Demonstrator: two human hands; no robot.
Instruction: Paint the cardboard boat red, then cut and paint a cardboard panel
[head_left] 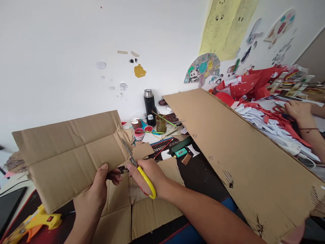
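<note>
My left hand [99,184] grips the lower edge of a creased cardboard piece [73,152], with the thumb on its front face. The cardboard is held up and tilted, and its right edge is torn and ragged. In my right hand [149,174] is a pair of scissors [146,181] with yellow handles. Their blades point up and to the left, close to the ragged right edge of the cardboard; whether they are cutting into it I cannot tell. Below both hands, a folded cardboard sheet [149,217] lies on the table.
A large cardboard panel [243,145] leans across the right side. Behind stand a black flask [149,101], paint pots [139,134] and a brush jar [161,123]. A yellow glue gun [40,220] lies lower left. At far right, another person's hand [298,110] is near paper strips [266,125].
</note>
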